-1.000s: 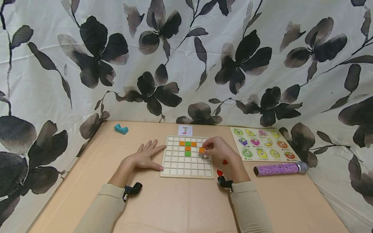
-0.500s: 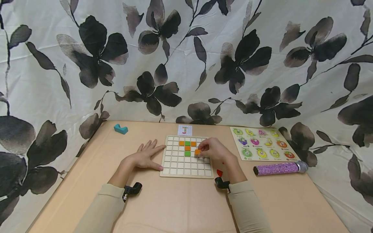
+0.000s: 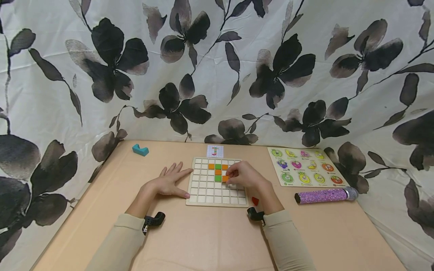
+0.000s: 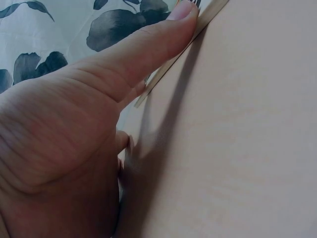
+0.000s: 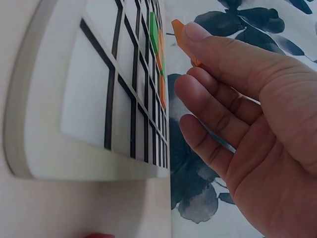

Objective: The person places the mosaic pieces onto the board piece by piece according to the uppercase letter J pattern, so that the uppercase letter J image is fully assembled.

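Note:
A white gridded board [image 3: 205, 195] lies on the table, with several orange and green square tiles [image 3: 218, 166] set in its upper middle. Between thumb and fingers my right hand [image 3: 250, 175] pinches an orange tile [image 5: 184, 44]. In the head view that tile is close over the board, just right of the lower green tile [image 3: 218, 178]. In the right wrist view it appears tilted, away from the grid. My left hand [image 3: 169, 183] rests spread out, its thumb and index fingertip at the board's left edge.
Behind the board lies a small pattern card [image 3: 215, 151]; a teal block [image 3: 140, 150] sits back left. To the right are a fruit picture sheet [image 3: 291, 165] and a purple glitter microphone [image 3: 322, 196]. A red piece [image 3: 255, 201] lies near the right forearm. Floral cloth [image 3: 230, 75] hangs behind.
My right hand has moved left and slightly nearer with the orange tile, bringing it beside the lower green tile. The left hand stays in place.

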{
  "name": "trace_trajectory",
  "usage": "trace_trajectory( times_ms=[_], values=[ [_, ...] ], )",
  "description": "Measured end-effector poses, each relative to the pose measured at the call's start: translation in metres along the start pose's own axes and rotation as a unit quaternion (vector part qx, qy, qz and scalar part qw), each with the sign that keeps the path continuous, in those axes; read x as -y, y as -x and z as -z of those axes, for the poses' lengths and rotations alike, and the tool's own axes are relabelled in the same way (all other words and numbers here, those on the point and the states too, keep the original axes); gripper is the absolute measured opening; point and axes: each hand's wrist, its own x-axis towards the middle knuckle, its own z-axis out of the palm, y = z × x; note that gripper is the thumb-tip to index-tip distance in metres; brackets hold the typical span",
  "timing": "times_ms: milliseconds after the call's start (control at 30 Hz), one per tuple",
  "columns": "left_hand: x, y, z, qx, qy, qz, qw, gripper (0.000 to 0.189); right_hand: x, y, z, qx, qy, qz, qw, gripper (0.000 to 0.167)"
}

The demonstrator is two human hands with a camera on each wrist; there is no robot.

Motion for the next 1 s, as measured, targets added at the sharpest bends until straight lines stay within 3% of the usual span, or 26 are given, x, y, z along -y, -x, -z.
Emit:
trace_trajectory(
  times_ms=[133,333,600,867,1000],
  values=[
    [0.005,-0.002,-0.003,-0.002,0.014,-0.010,0.9998,0.107,0.003,-0.001,-0.003,0.011,0.001,0.018,0.9998,0.020],
    [0.018,-0.006,-0.011,-0.016,0.037,-0.037,0.9985,0.109,0.007,-0.001,-0.007,0.026,0.006,0.013,0.9996,0.018],
    [0.003,-0.001,-0.002,0.001,0.014,-0.003,0.9999,0.108,0.010,-0.003,-0.012,0.033,0.021,0.024,0.9989,0.018],
    [0.011,-0.001,-0.007,-0.016,0.041,-0.036,0.9984,0.107,0.012,-0.005,-0.016,0.048,0.041,0.044,0.9970,0.020],
    [0.003,0.002,-0.001,-0.004,0.034,-0.020,0.9992,0.108,0.013,-0.006,-0.019,0.051,0.055,0.060,0.9954,0.021]
  ],
)
